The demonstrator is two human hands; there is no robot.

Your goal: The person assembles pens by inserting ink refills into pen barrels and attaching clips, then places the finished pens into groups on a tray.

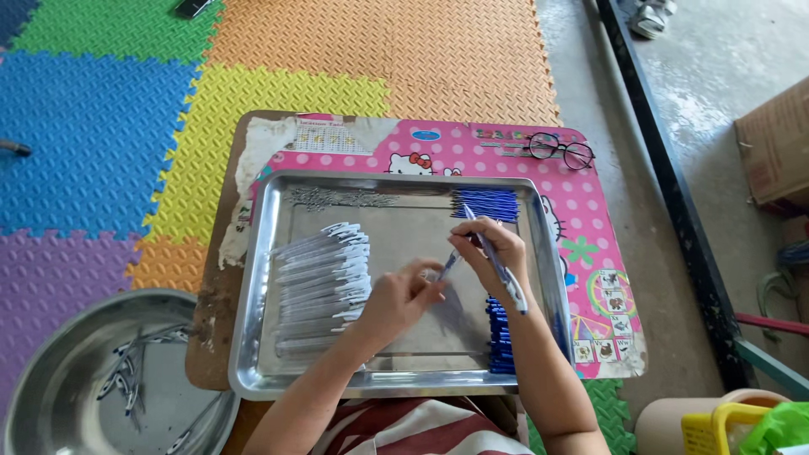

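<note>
The floor on the left is covered with interlocking foam mats (278,93) in blue, green, yellow, orange and purple squares. To the right of them lies bare grey concrete (716,76), brightly lit by daylight at the far right. A dark metal rail (666,168) runs diagonally across the concrete. A brown cardboard box (775,143) sits at the right edge, and a tan bucket (674,421) stands at the near right corner. A low pink table (506,152) with white dots rests on the mats.
</note>
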